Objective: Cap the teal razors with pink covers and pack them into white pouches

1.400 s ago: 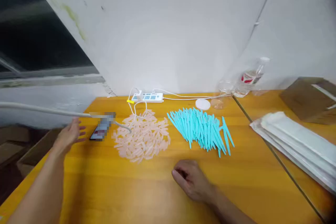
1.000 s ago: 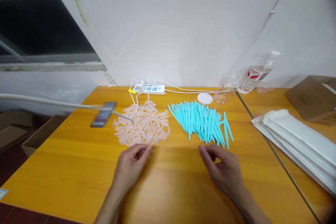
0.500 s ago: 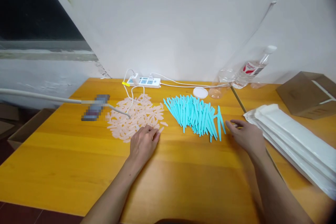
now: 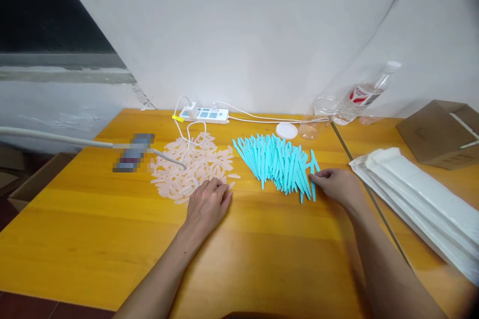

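- Faces a pale wall [image 4: 243, 35] with a dark window [image 4: 48, 10] at upper left, across a yellow-brown wooden table [image 4: 269, 269].
- Rests the left hand [image 4: 207, 204] at the near right edge of a loose heap of pale pink pieces [image 4: 174, 174], back of the hand up, fingers bent and close together; cannot tell whether gripping anything beneath.
- Holds the right hand [image 4: 337, 185] at the right end of a heap of turquoise sticks [image 4: 275, 159], thumb and forefinger narrowed to a pinch at an outermost stick [image 4: 313, 193]; cannot tell whether closed round or merely touching.
- Has both heaps lying side by side, pink to the left, turquoise to the right, with a narrow gap between.
- Has a thin white cord [image 4: 205, 132] looped over the pink heap, near a white power strip [image 4: 213, 116], and a phone [image 4: 129, 159], screen blurred, to the left.
- Has a round white lid [image 4: 286, 130] just behind the turquoise heap, a clear bottle [image 4: 359, 99] farther right, then white plastic packets [image 4: 419, 199] and a cardboard box [image 4: 434, 132].
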